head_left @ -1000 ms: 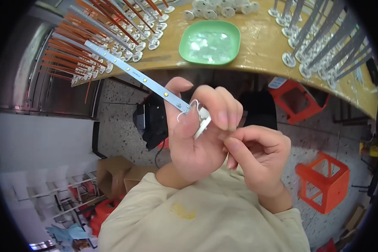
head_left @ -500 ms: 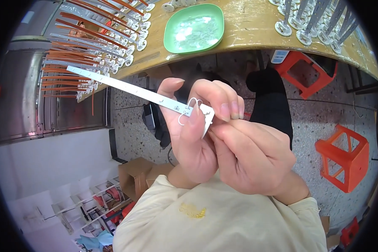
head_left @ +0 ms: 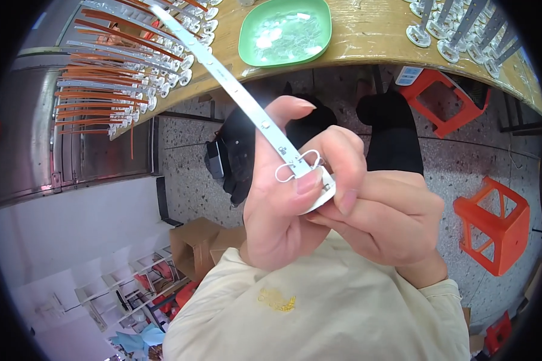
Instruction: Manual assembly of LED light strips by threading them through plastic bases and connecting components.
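Note:
A narrow white LED strip board (head_left: 247, 102) with small square chips slants up and to the left from my hands. Its lower end meets a white plastic base (head_left: 326, 191), and two thin white wires loop out beside the joint. My left hand (head_left: 277, 204) grips this end, thumb pressed on the strip, forefinger raised and other fingers curled round the base. Closed in a pinch, my right hand (head_left: 391, 219) touches the lower edge of the base. What sits between its fingertips is hidden.
On the wooden table (head_left: 367, 42) stands a green tray (head_left: 328, 36) of small clear pieces. Rows of orange and white strips on round bases (head_left: 183, 77) fill its left; more strips on bases (head_left: 448, 49) stand right. An orange stool (head_left: 494, 225) is on the floor at right.
The strip has swung more upright, its far end rising toward the table's back. Both hands have shifted slightly right, and the base has turned to show more of its face.

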The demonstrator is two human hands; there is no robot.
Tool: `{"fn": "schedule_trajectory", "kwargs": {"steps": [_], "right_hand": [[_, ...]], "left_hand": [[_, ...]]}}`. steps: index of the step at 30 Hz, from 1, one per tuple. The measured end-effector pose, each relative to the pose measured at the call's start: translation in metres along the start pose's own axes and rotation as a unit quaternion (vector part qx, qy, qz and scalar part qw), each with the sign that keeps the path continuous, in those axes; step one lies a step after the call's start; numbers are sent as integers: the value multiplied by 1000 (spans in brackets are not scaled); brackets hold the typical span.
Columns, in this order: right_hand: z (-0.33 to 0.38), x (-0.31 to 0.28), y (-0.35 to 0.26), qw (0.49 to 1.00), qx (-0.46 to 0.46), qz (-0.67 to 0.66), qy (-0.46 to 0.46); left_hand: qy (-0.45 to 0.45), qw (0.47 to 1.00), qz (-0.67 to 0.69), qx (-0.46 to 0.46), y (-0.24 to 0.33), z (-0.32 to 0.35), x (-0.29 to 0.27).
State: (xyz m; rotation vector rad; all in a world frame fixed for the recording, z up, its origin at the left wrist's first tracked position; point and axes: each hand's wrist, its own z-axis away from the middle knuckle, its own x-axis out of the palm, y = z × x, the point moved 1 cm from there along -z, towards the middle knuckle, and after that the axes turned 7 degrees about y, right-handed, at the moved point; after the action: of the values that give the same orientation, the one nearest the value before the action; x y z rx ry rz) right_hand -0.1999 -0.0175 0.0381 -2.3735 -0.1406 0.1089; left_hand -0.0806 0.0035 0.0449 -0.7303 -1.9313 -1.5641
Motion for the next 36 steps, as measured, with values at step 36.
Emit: {"fn": "schedule_trajectory", "kwargs": {"steps": [36], "right_hand": [[123,-50,174,960,167,222,31]], "left_hand": [[85,563,-810,138,94,-261,-61]]}}
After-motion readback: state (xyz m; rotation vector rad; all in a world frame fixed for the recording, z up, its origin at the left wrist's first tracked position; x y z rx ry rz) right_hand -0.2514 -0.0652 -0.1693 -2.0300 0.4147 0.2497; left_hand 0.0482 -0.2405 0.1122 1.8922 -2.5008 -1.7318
